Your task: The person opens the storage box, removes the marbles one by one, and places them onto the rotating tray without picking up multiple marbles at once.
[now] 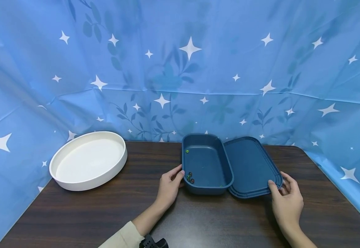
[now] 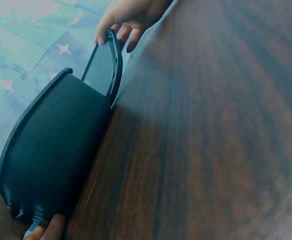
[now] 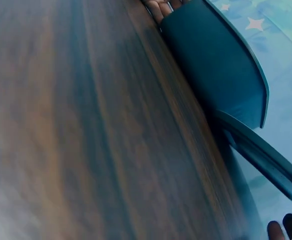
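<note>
A deep blue rectangular container [image 1: 208, 162] with rounded corners stands at the middle of the table; a few small green and dark red beads [image 1: 190, 177] lie in its near-left corner and another green one near its left wall. My left hand [image 1: 169, 184] grips the container's left side, thumb at the rim and fingertips [image 2: 53, 229] lower on its wall. With thumb on top and fingers beneath, my right hand [image 1: 288, 199] pinches the near-right corner of the matching blue lid [image 1: 251, 165]. The lid is tilted, its right side raised, its left edge beside the container.
A round white tray [image 1: 88, 156] with a low wall stands at the left on the dark wooden table [image 1: 105, 217]. Right behind the table's back edge hangs a blue curtain [image 1: 229, 69] with white stars.
</note>
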A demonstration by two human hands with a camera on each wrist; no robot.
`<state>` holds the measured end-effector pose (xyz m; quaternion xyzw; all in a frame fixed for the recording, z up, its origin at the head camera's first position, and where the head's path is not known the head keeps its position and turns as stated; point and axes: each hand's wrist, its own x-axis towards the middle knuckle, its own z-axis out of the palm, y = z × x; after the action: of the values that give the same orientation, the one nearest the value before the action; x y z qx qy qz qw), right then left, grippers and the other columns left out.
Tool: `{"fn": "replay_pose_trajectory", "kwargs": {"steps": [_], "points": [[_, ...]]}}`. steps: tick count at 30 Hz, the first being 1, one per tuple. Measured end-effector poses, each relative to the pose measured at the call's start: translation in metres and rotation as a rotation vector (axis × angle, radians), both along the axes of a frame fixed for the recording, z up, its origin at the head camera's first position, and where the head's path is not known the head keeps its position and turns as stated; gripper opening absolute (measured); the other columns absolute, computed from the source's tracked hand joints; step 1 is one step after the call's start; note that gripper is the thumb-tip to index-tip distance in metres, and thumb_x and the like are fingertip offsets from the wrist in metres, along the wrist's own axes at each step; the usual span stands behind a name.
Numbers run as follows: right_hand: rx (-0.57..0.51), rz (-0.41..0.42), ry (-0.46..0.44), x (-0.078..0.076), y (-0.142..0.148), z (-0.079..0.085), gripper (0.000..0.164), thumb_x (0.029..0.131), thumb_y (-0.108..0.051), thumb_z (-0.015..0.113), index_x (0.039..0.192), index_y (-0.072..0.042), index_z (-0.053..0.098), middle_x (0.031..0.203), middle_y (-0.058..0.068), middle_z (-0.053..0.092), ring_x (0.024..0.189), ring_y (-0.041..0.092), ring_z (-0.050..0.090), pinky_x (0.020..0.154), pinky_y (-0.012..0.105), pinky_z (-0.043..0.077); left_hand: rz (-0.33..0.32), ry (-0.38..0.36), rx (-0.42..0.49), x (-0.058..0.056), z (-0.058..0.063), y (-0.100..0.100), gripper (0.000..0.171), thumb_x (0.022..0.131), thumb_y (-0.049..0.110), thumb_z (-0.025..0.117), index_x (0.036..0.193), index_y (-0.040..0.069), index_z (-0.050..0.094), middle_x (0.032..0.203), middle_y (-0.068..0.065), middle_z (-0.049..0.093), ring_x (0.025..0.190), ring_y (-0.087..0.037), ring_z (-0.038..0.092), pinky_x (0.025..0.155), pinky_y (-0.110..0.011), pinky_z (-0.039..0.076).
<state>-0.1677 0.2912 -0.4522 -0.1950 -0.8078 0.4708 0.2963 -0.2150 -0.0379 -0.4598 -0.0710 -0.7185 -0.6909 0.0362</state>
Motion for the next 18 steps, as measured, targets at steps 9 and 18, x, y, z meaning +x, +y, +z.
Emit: {"fn": "replay_pose_trajectory", "kwargs": {"steps": [9, 18], "points": [[0.135, -0.031, -0.171, -0.002, 0.009, 0.001, 0.055, 0.095, -0.033, 0.066, 0.142, -0.008, 0.054, 0.125, 0.023, 0.069, 0.068, -0.02, 0.039, 0.059, 0.015, 0.036, 0.008, -0.021, -0.046, 0.0, 0.0, 0.0, 0.057, 0.098, 0.035, 0.064, 0.143, 0.002, 0.055, 0.125, -0.02, 0.071, 0.11, -0.027, 0.072, 0.08, -0.031, 0.06], [0.299, 0.037, -0.397, -0.006, 0.026, 0.004, 0.064, 0.095, -0.048, 0.061, 0.143, -0.006, 0.053, 0.132, 0.026, 0.063, 0.06, 0.015, 0.052, 0.048, 0.032, 0.036, 0.035, -0.062, -0.017, 0.003, 0.009, 0.005, 0.049, 0.098, 0.02, 0.062, 0.141, 0.0, 0.056, 0.117, -0.022, 0.073, 0.107, -0.03, 0.073, 0.073, -0.035, 0.061]]}}
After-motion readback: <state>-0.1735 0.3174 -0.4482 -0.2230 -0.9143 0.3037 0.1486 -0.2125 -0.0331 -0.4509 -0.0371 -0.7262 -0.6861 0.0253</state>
